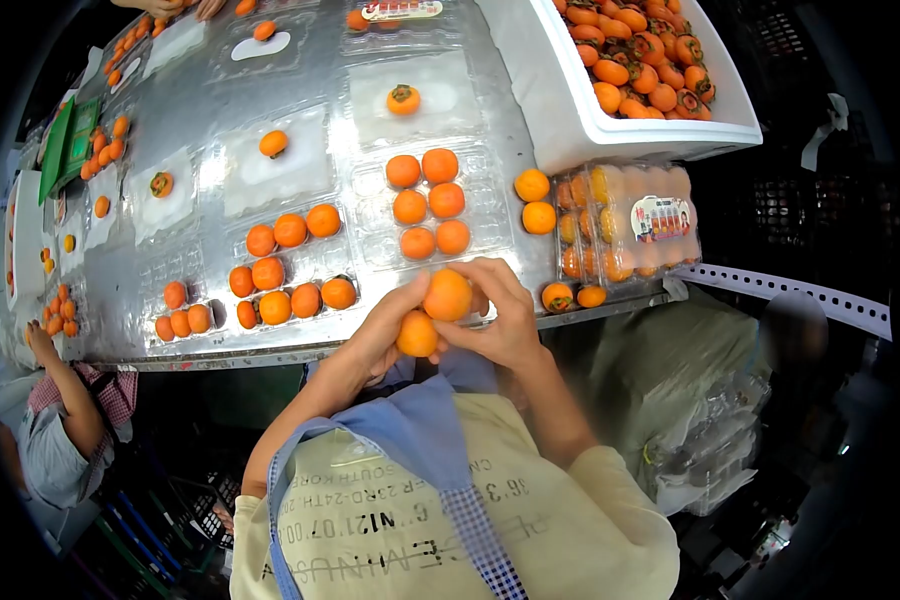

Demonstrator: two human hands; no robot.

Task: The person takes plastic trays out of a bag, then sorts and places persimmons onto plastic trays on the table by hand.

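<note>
At the table's near edge, my left hand [382, 325] and my right hand [508, 318] come together around two orange persimmons. The upper persimmon [448, 296] sits between my left thumb and the curled fingers of my right hand. Just below it, the lower persimmon [416, 335] rests against my left fingers, with my right thumb close beside it. Directly beyond my hands lies a clear plastic tray [370, 215] holding several persimmons in two columns. Two loose persimmons [536, 202] stand to the right of that tray.
A white foam box [610, 135] full of persimmons stands at the back right. Below it are stacked, labelled clear packs [655, 215]. More persimmons [288, 265] sit in trays leftward on the metal table [315, 80]. Another person's arm [68, 390] reaches in from the left.
</note>
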